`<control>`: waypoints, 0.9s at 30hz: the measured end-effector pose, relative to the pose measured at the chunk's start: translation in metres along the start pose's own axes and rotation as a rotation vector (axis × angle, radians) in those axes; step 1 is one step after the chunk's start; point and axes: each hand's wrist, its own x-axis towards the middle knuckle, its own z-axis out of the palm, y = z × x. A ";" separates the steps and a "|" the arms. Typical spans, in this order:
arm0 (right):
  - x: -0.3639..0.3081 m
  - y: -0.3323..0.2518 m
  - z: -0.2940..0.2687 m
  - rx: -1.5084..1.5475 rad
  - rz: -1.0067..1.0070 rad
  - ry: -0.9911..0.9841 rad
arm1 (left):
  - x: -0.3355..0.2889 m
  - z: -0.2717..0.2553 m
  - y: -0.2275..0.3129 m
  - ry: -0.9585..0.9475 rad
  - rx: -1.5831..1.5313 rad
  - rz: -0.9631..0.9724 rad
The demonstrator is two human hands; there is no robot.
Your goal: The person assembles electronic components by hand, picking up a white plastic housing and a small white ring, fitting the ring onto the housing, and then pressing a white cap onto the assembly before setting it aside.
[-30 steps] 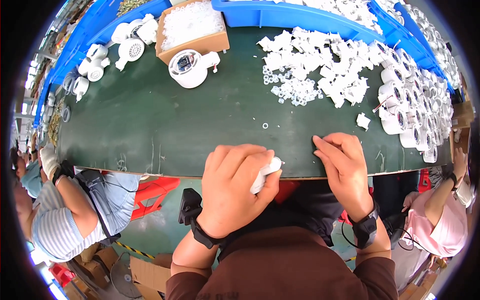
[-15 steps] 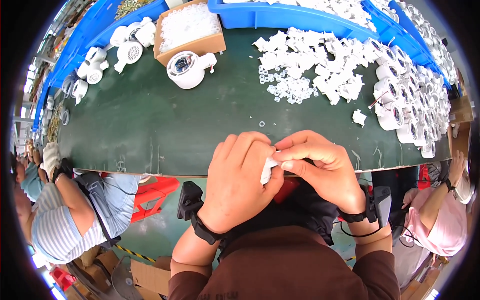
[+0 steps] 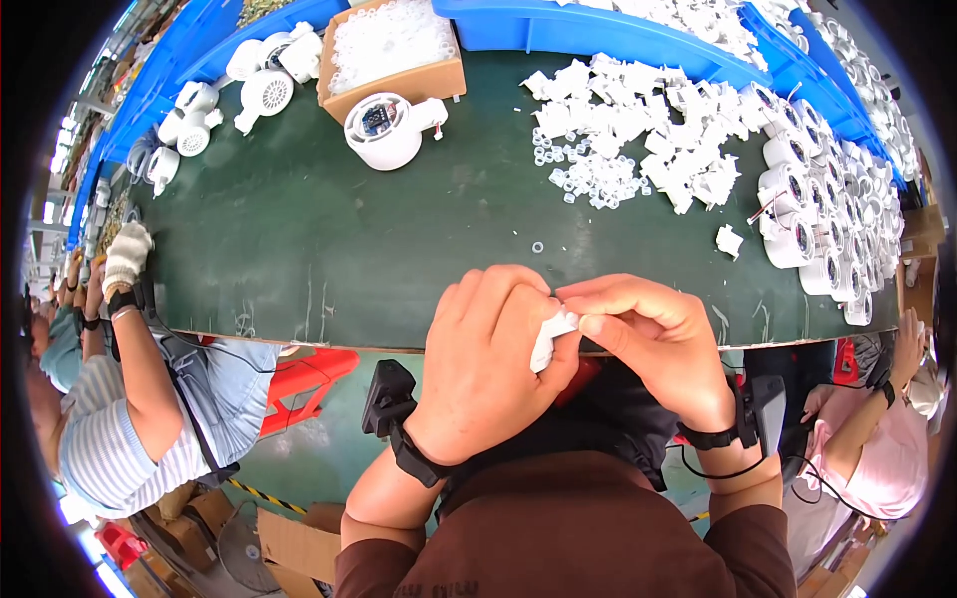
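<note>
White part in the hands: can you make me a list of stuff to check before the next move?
1. Left hand holds the white part: ok.
2. Right hand is at the part's upper end: ok, thumb and fingers are there.
3. Right hand pinches a small bit: cannot tell, the fingers hide it.
4. Loose ring on the table is apart from both hands: ok.
5. All the white pieces on the table lie in the pile: not ok, a lone piece lies off by itself.
6. Box stands upright: ok.
</note>
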 end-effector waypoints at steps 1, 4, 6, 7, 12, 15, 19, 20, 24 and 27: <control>0.001 0.001 0.000 0.051 0.039 -0.008 | 0.000 0.001 0.000 0.014 -0.001 -0.003; 0.007 -0.002 0.001 0.062 0.071 -0.022 | 0.001 0.001 0.003 -0.004 0.036 0.010; 0.011 -0.006 0.002 0.054 0.114 -0.022 | 0.000 0.002 0.001 0.007 0.034 0.025; 0.012 -0.006 0.003 0.043 0.162 -0.019 | 0.000 0.003 0.001 0.018 0.026 0.037; 0.012 -0.001 0.012 0.163 0.141 0.015 | -0.002 0.007 0.002 0.092 0.043 0.034; 0.011 -0.001 0.012 0.219 0.109 0.040 | -0.005 0.007 0.000 0.118 0.054 0.042; 0.009 0.003 0.012 0.175 0.054 0.047 | -0.004 0.004 0.002 0.113 0.052 0.034; 0.008 0.005 0.013 0.174 0.052 0.048 | -0.004 0.004 0.002 0.114 0.051 0.037; 0.006 0.018 0.014 0.149 0.010 0.074 | 0.001 0.000 -0.002 0.047 -0.010 0.081; 0.001 0.007 0.013 0.004 0.097 -0.041 | 0.000 -0.021 -0.010 -0.092 -0.013 0.129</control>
